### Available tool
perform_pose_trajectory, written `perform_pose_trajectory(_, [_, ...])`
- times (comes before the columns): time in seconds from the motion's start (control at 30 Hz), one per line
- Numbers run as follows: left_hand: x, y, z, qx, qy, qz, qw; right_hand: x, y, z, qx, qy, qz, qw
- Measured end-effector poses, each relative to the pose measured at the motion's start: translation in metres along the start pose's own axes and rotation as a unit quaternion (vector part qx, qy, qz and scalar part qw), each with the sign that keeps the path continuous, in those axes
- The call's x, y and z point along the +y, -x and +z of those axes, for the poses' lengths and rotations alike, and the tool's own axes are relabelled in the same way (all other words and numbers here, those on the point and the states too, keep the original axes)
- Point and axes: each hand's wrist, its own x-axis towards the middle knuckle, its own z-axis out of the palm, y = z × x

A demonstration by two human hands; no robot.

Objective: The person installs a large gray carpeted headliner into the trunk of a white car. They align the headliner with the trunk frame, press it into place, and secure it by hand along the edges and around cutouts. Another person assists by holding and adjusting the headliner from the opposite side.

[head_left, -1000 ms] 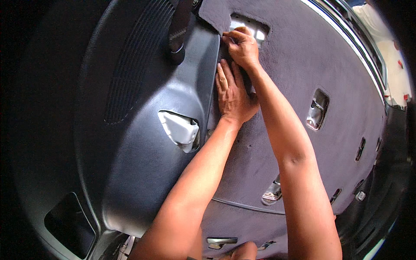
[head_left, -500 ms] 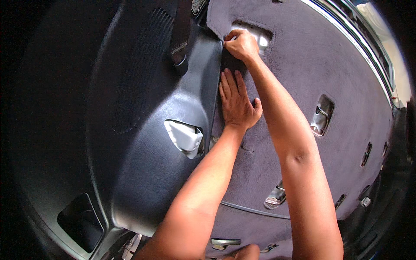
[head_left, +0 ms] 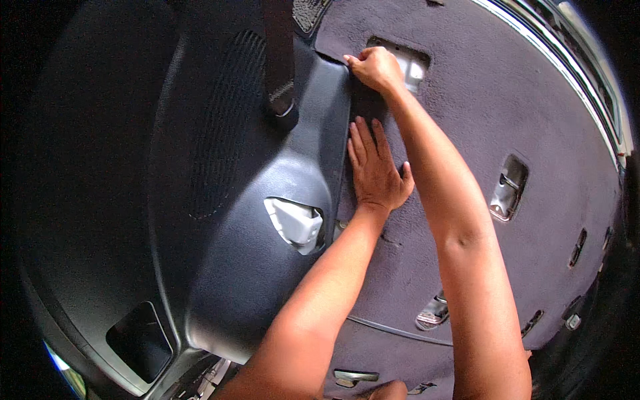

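Note:
A grey-purple carpet [head_left: 460,167] covers the panel on the right and meets a black plastic trim panel [head_left: 247,267] along a seam. My left hand [head_left: 377,170] lies flat on the carpet beside that seam, fingers stretched and thumb apart. Farther up, my right hand [head_left: 379,70] is closed, its thumb and curled fingers pinching the carpet's edge at the corner by the trim. What lies inside the curled fingers is hidden. Just beyond that hand, a rectangular cutout [head_left: 417,65] in the carpet shows pale metal.
A dark seat belt [head_left: 280,60] hangs over the trim, left of my right hand. White metal [head_left: 297,223] shows through a trim opening. Several carpet slots expose metal brackets [head_left: 508,190]. At lower left is a dark recess [head_left: 140,340]; at upper right, a shiny door sill [head_left: 547,67].
The whole view has shifted slightly, so everything sits a little to the right and mostly lower. My right hand stays at the carpet corner; my left hand still lies flat by the seam.

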Motion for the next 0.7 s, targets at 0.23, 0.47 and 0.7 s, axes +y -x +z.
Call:
perform_pose_trajectory(0.23, [-0.001, 0.002, -0.004, -0.03, 0.015, -0.001, 0.999, -0.024, -0.008, 0.001, -0.033, 0.061, 0.085, 0.994])
perform_pose_trajectory(0.47, [0.001, -0.001, -0.004, -0.004, -0.007, 0.004, 1.0, -0.002, -0.005, -0.002, -0.089, -0.21, 0.066, 0.971])
perform_pose_trajectory(0.7, [0.0, 0.002, -0.006, -0.045, -0.021, -0.003, 0.999, -0.02, -0.021, 0.005, -0.03, 0.027, 0.053, 0.998])
